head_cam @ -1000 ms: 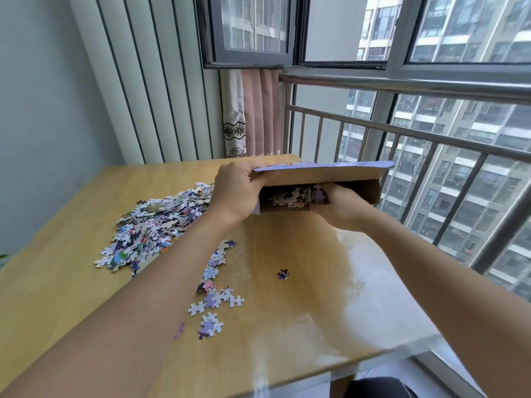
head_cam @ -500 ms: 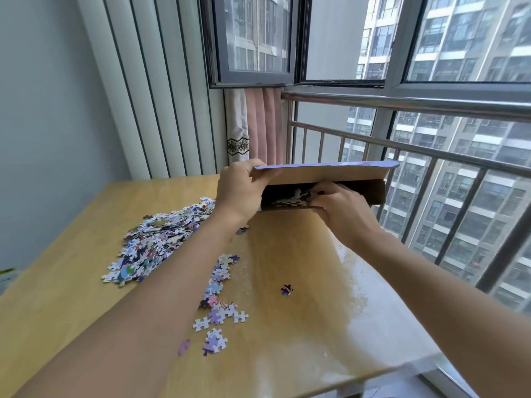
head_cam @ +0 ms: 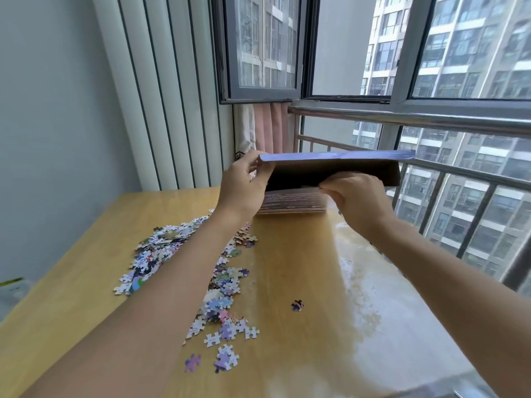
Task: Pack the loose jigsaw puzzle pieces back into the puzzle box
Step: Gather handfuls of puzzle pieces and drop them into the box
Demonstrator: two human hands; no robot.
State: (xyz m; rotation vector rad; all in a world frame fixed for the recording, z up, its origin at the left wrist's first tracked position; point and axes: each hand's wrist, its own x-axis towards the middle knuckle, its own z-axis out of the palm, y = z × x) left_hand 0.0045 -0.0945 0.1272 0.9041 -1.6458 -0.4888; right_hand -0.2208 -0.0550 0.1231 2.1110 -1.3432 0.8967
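Observation:
The purple puzzle box [head_cam: 339, 168] is raised above the far side of the wooden table [head_cam: 301, 268], its open end turned toward me. My left hand [head_cam: 244, 188] grips the box's left corner. My right hand [head_cam: 356, 196] pinches the front flap [head_cam: 293, 201] at the open end, which hangs down with printed text showing. The box's inside is dark and its contents are hidden. A big heap of loose puzzle pieces [head_cam: 161, 248] lies at the left, a smaller scatter [head_cam: 224, 317] sits beside my left forearm, and a single piece [head_cam: 297, 305] lies apart.
A metal railing [head_cam: 431, 122] and windows run along the table's right and far side. A pink curtain [head_cam: 270, 127] hangs behind the box. The table's near right part shines with glare. A green-and-white object [head_cam: 11, 285] sits off the table's left edge.
The box has risen and its open end has tipped up, so the pieces inside no longer show. My right hand has come out of the opening and taken hold of the flap.

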